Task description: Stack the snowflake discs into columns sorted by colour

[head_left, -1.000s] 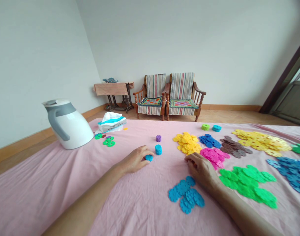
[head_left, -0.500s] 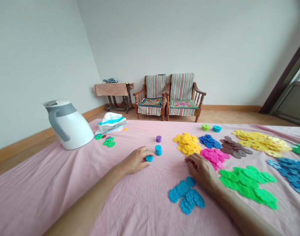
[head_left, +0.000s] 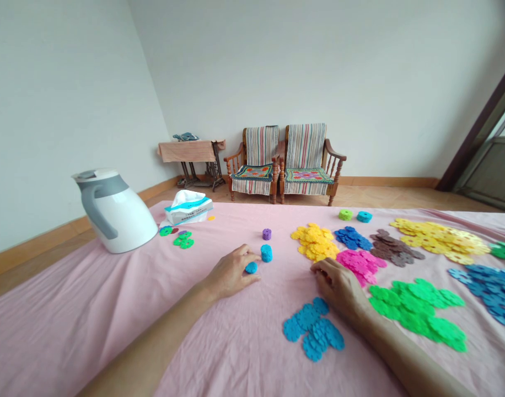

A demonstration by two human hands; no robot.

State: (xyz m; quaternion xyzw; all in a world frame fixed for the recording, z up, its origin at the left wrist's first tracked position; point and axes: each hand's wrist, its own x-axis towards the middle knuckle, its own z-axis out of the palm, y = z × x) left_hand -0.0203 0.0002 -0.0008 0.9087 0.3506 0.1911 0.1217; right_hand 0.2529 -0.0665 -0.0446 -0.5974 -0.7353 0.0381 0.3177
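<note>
L hand (head_left: 235,270): thumb & fingers parted around sm. blue disc (head_left: 251,268); blue stack (head_left: 266,253) just beyond fingertips. R hand (head_left: 337,284): fingers curled, contents can't be told; yellow pile (head_left: 316,240) just beyond, pink pile (head_left: 364,264) at hand's R, blue pile (head_left: 310,324) on near side.

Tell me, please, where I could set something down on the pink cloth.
Bare cloth lies between the left forearm and the light blue disc pile; a creased stretch lies left of it, nearer than the thermal jug. A patch separates the tissue box and purple disc stack. The yellow disc pile and pink disc pile crowd the right hand.
</note>
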